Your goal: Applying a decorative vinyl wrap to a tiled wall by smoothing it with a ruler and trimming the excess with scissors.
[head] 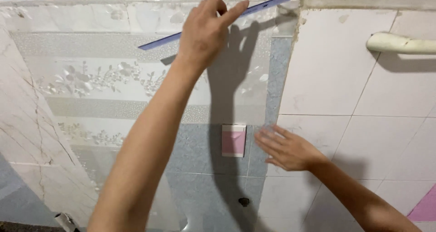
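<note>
left hand (204, 29) is pinching a long blue ruler (218, 20) about mid-length, up high against the patterned wall panel (113, 77). right hand (284, 148) lies flat and open on the tiled wall (336, 77), holding nothing, just right of a small pink switch plate (234, 141). i'd guess the ruler's light, thin, a bit bendy and slick, so gripping near the middle makes sense. its long axis tilts, low end left, high end pointing up right toward the corner.
</note>
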